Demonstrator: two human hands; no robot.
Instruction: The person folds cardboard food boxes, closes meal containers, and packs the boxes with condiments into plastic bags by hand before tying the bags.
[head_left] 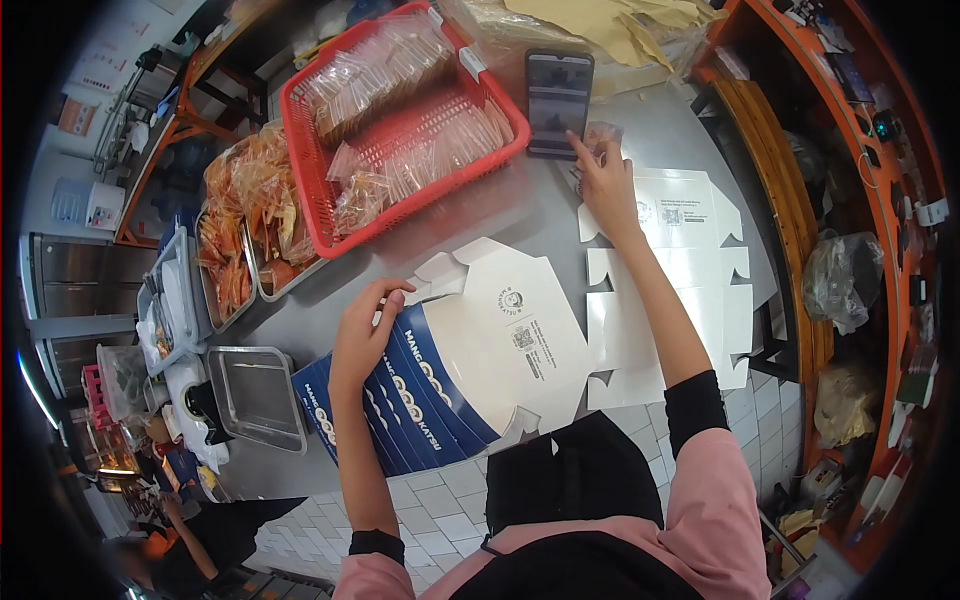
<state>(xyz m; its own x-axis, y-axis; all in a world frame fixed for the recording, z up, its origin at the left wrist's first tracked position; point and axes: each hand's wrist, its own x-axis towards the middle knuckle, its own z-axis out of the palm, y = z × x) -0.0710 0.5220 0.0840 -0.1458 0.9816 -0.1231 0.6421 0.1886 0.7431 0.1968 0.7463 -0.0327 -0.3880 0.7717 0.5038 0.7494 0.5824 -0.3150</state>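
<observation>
My left hand is closed at the upper edge of a stack of flat cardboard food boxes, blue with white print. The top box shows its white inside with a printed logo and code. A phone stands upright at the back of the table, its screen lit. My right hand reaches up to it, index finger at the lower part of the screen, other fingers loosely apart. Under my right forearm lies an unfolded white box. A small clear packet is just behind my right hand.
A red basket holds rows of clear packets. Left of it, metal trays hold bagged orange-brown food. A metal tray sits at the table's left edge. Brown paper lies at the back. Another person is at lower left.
</observation>
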